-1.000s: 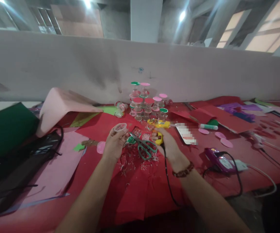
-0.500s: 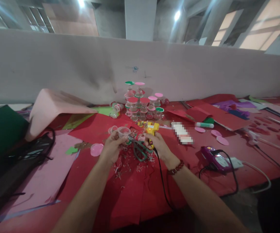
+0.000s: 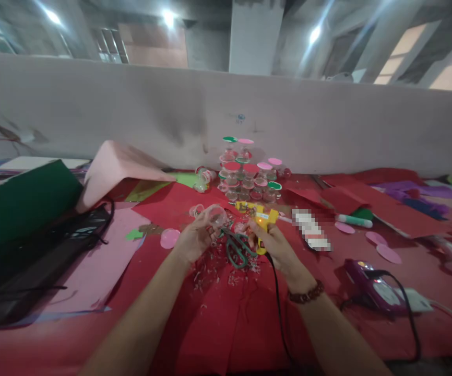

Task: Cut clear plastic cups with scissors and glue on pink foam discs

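My left hand [image 3: 194, 241] is closed on a small clear round plastic piece [image 3: 217, 214], like the cut end of a bottle. My right hand [image 3: 278, 248] grips a yellow glue gun [image 3: 262, 223] by its handle, and a black cord hangs down from it. Between and below both hands lie green-handled scissors [image 3: 237, 257] among thin paper scraps [image 3: 206, 274]. Beyond them, clear plastic bottle pieces [image 3: 245, 183] topped with pink, red and green discs stand stacked against the white wall. A loose pink disc [image 3: 170, 238] is left of my left hand.
On the right lie a blurred-out pale object [image 3: 311, 230], a marker [image 3: 353, 220], pink discs [image 3: 388, 254] and a purple device [image 3: 370, 292] with cables. On the left are a black bag [image 3: 54, 245], pink paper [image 3: 100, 261] and a green sheet [image 3: 26, 203].
The view has swung left, so things appear further right. My left hand has turned the clear plastic piece, whose open rim showed before. The right hand still holds the glue gun.
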Tool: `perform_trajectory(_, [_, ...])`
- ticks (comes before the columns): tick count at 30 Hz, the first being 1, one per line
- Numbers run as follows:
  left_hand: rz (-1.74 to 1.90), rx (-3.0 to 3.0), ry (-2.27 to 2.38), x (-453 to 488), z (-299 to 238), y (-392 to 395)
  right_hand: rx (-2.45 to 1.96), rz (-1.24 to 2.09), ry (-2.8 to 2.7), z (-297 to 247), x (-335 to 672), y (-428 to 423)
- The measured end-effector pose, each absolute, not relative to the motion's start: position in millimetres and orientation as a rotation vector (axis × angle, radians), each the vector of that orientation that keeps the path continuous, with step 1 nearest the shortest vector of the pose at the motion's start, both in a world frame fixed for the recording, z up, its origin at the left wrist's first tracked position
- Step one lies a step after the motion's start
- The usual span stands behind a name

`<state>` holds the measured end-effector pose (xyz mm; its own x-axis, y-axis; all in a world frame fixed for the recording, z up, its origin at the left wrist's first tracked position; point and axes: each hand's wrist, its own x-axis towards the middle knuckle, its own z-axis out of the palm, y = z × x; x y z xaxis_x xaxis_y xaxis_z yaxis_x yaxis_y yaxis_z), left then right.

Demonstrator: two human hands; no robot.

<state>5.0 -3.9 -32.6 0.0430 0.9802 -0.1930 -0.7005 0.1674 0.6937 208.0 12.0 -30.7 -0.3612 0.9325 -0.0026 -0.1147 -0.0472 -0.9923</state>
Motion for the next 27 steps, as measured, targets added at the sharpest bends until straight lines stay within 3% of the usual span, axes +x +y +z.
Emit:
perform_trajectory(5, [1.416, 0.431, 0.726, 0.9, -32.3, -4.1, -0.866, 1.511, -1.604, -31.7, 207.5, 9.3])
perform_trajectory(15, [1.413, 0.359, 0.806, 4.1, -27.3, -3.4, -0.893, 1.545, -1.422, -31.5, 207.1, 11.8])
perform_trajectory(27, [1.422, 0.307, 0.837, -3.2, -26.6, -3.7, -0.921, 1.495, -1.587, -32.9, 206.2, 10.0])
